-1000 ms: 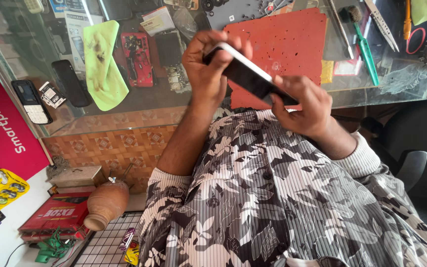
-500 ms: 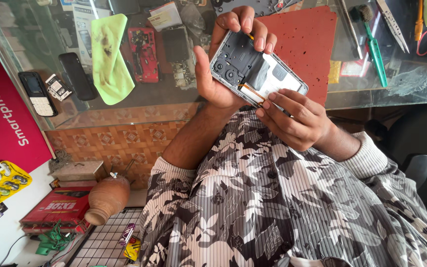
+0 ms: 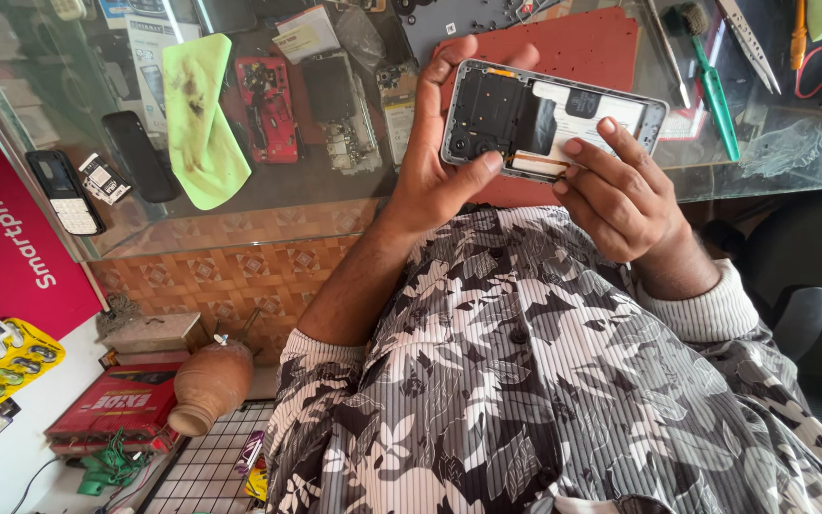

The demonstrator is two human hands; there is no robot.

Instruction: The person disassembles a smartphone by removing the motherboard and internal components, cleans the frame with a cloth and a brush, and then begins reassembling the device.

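I hold a smartphone with its back cover off (image 3: pixel 563 114) above a glass counter, dark internals and a white battery facing me. My left hand (image 3: pixel 435 176) grips its left end, thumb along the lower edge and fingers behind the top. My right hand (image 3: pixel 620 195) is at the phone's lower right. Its fingertips rest on the battery area and near a thin orange strip on the bottom edge.
Under the phone, a red work mat (image 3: pixel 601 43) lies on the glass counter (image 3: pixel 335 200). A green cloth (image 3: pixel 200 119), a red phone board (image 3: pixel 268 105), two black handsets (image 3: pixel 140 152), a green-handled tool (image 3: pixel 715 95) and tweezers (image 3: pixel 749 43) are there too. A clay pot (image 3: pixel 209 385) and red box (image 3: pixel 116 405) sit lower left.
The phone has been turned from edge-on until its open back faces me flat. My right hand's fingers have shifted onto the battery area near the lower right edge.
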